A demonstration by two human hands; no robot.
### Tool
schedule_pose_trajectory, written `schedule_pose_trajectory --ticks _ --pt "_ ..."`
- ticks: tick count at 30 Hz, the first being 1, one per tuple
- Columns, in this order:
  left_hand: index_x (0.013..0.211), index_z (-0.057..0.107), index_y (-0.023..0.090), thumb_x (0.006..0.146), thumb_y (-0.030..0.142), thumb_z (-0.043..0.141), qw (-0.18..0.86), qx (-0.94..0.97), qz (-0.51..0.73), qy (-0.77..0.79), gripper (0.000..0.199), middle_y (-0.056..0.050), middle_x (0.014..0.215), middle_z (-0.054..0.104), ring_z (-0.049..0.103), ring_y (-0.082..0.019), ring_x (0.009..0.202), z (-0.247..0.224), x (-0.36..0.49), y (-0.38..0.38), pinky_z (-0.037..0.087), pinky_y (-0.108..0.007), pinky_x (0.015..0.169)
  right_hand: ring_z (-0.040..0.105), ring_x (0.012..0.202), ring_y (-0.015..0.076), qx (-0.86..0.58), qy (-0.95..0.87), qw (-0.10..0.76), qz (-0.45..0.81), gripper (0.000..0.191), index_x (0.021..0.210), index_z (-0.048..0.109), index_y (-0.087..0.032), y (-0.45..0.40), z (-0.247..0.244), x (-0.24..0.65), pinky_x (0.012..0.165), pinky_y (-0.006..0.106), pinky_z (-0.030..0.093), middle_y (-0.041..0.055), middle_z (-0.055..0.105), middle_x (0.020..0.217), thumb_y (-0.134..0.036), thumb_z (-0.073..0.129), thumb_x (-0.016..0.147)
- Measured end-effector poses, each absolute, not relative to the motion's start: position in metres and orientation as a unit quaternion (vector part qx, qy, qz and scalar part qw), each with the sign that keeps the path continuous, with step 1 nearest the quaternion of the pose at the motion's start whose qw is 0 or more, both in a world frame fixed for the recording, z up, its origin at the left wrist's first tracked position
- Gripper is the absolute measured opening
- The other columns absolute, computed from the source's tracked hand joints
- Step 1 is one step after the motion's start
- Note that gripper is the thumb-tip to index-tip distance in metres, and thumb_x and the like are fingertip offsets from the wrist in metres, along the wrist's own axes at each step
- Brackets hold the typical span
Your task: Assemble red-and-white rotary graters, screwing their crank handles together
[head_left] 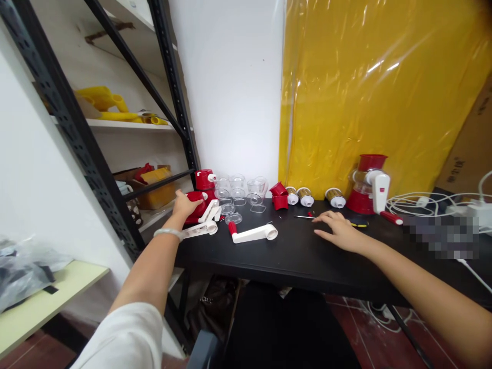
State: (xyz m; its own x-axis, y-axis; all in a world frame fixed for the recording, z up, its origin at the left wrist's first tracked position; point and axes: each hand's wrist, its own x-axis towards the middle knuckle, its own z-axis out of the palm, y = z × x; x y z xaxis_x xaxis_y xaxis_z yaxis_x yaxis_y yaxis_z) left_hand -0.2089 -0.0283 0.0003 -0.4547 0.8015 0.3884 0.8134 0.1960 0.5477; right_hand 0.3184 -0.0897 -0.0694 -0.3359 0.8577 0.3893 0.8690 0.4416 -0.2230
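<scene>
Red housing [199, 209]: lies on the left part of a black tabletop [295, 251], under the left hand. Head view, only view. Left hand [186, 204] is at the red housing, fingers over its near-left side; finger closure hidden, so cannot tell if it is gripped or just touched. Pale bracelet [169, 233] on that wrist, white sleeve [123, 335] further up the arm. Right hand [335, 230] is palm down, low over the tabletop, fingers loosely spread, nothing seen in its grasp. Screwdriver [303, 217] runs behind the right hand: thin shaft pokes out left, yellow-black handle end shows right; contact with fingers unclear.

Near the left hand: two white arms [200, 229], partly overlapping, beside the red housing. Another red housing [203, 180] stands behind it, by the rack [171, 82]. White crank [251, 234] with red grip lies between the hands, in front of the rest. Clear plastic parts [237, 183] grouped behind it, then red funnel-like pieces [280, 199], stacked. Three metal drums [305, 197] with white ends lie along the back, two close together, third apart to the right. Assembled grinder [361, 202] upright at right, its crank hanging down toward white cables [411, 206]. Tiny red bits [310, 213] near the screwdriver tip. Yellow sheeting [369, 92] covers the wall behind.
</scene>
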Motion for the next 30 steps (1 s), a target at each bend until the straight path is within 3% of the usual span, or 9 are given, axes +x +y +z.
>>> schedule_pose_trajectory --ticks 8,10,13,16,20,25,30 --pt "0.139 0.026 0.015 0.066 0.047 0.078 0.116 -0.556 -0.505 -0.650 0.095 -0.017 0.135 0.049 0.052 -0.029 0.124 0.042 -0.164 -0.069 0.044 -0.039 0.104 0.049 0.120 0.0294 -0.459 -0.839 0.291 -0.008 0.044 0.124 0.054 -0.016 -0.031 0.003 0.240 0.102 0.043 0.037 0.0156 0.056 0.122 -0.042 0.054 0.088" --pt "0.135 0.031 0.018 0.065 0.045 0.080 0.058 -0.593 -0.545 -0.590 0.090 -0.015 0.134 0.050 0.055 -0.027 0.120 0.043 -0.140 -0.086 0.046 -0.039 0.101 0.047 0.125 0.0287 -0.475 -0.832 0.287 0.000 0.049 0.130 0.049 -0.013 -0.010 0.022 0.207 0.104 0.041 0.036 0.0180 0.052 0.128 -0.040 0.054 0.088" --pt "0.129 0.036 0.021 0.067 0.040 0.077 -0.141 -0.657 -0.552 -0.494 0.077 -0.011 0.125 0.056 0.060 -0.025 0.113 0.029 -0.098 -0.116 0.049 -0.039 0.098 0.048 0.126 0.0264 -0.477 -0.836 0.270 0.006 0.060 0.137 0.041 -0.012 0.019 0.043 0.159 0.103 0.037 0.036 0.0194 0.048 0.135 -0.042 0.057 0.088" --pt "0.127 0.039 0.024 0.069 0.037 0.077 -0.319 -0.691 -0.478 -0.437 0.071 -0.011 0.125 0.057 0.062 -0.024 0.109 0.002 -0.057 -0.142 0.051 -0.040 0.095 0.052 0.120 0.0307 -0.485 -0.844 0.227 0.011 0.069 0.133 0.048 -0.016 0.040 0.055 0.121 0.100 0.041 0.037 0.0183 0.054 0.130 -0.054 0.066 0.079" --pt "0.125 0.040 0.024 0.061 0.034 0.084 -0.408 -0.703 -0.436 -0.387 0.078 -0.009 0.116 0.060 0.064 -0.023 0.104 -0.028 -0.010 -0.157 0.050 -0.038 0.094 0.050 0.119 0.0383 -0.514 -0.840 0.175 0.006 0.077 0.124 0.055 -0.012 0.059 0.058 0.094 0.097 0.048 0.036 0.0218 0.060 0.121 -0.069 0.062 0.073" --pt "0.121 0.042 0.021 0.057 0.041 0.086 -0.393 -0.702 -0.438 -0.401 0.080 -0.013 0.118 0.059 0.064 -0.024 0.103 -0.043 0.030 -0.146 0.050 -0.042 0.094 0.044 0.121 0.0386 -0.519 -0.838 0.167 -0.011 0.071 0.122 0.058 -0.013 0.070 0.049 0.090 0.098 0.050 0.033 0.0203 0.060 0.115 -0.068 0.059 0.076" --pt "0.124 0.043 0.022 0.057 0.053 0.084 -0.309 -0.727 -0.450 -0.416 0.084 -0.015 0.126 0.055 0.059 -0.029 0.114 -0.050 0.050 -0.132 0.045 -0.047 0.101 0.043 0.116 0.0391 -0.510 -0.827 0.232 -0.039 0.066 0.133 0.050 -0.015 0.061 0.047 0.100 0.099 0.054 0.031 0.0197 0.052 0.119 -0.060 0.053 0.083"
